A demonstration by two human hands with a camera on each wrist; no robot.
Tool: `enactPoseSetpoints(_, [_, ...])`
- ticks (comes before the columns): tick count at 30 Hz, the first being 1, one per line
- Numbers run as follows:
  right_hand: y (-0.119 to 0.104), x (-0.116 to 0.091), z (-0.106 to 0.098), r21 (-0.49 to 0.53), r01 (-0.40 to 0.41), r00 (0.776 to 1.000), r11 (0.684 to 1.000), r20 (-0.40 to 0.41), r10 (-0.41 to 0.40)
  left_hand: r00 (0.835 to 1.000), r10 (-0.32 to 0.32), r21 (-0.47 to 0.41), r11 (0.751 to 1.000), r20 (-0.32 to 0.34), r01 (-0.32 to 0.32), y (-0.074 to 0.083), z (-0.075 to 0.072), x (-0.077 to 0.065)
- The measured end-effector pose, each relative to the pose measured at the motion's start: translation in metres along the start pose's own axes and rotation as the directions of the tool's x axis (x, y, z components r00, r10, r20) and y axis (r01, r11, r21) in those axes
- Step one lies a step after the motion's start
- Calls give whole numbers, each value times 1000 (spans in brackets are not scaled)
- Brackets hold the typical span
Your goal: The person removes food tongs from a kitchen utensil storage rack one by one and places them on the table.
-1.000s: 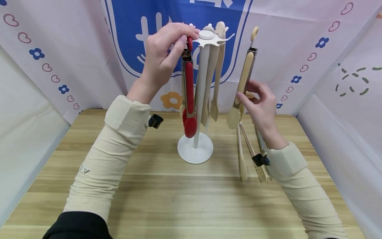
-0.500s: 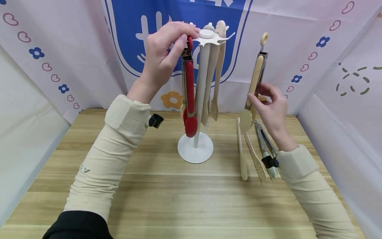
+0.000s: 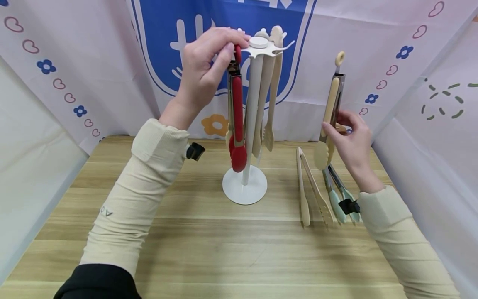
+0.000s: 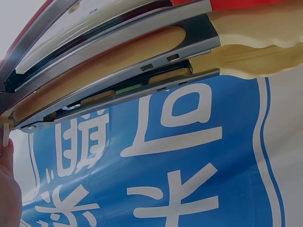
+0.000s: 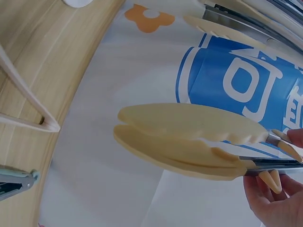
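Head view: white cloth [image 3: 340,25] bearing a big blue sign [image 3: 160,41] and small printed flowers [image 3: 42,64] hangs behind both hands; pale sheets [image 3: 433,174] flank them. A wooden table [image 3: 224,249] spreads beneath the hands and forearms. Just right of the left hand [image 3: 205,62] rises a white stand [image 3: 239,191], its round base on the table between the two hands and lower than both. Fingers of the left hand curl over the edge of the stand's top, thumb at the upper end of red tongs [image 3: 237,112] hanging there; beige tongs [image 3: 274,91] hang on the side nearer the right hand [image 3: 351,141]. That hand pinches cream tongs [image 3: 330,104] upright, held clear of the table, their two heads slightly apart in the right wrist view. Below it, wooden tongs [image 3: 305,209] lie spread, with green tongs [image 3: 337,203] just beside them, close to the black wrist camera [image 3: 348,206].

Since half a second ago, the right hand and cream tongs have shifted rightward and lower, farther from the left hand, uncovering more of the green tongs. The left hand, stand and red tongs look unmoved.
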State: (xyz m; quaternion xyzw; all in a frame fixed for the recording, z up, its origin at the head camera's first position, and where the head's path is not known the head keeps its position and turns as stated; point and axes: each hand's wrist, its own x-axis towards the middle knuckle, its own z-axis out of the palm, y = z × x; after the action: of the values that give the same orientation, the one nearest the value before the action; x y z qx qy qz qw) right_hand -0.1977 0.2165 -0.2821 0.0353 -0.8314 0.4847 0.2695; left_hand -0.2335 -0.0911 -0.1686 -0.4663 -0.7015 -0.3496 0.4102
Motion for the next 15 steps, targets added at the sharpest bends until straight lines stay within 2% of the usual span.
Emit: enactPoseSetpoints(15, [20, -1, -18, -107, -46, 999, 993, 6, 47, 1000, -4, -23, 1000, -12, 4, 4, -1, 1])
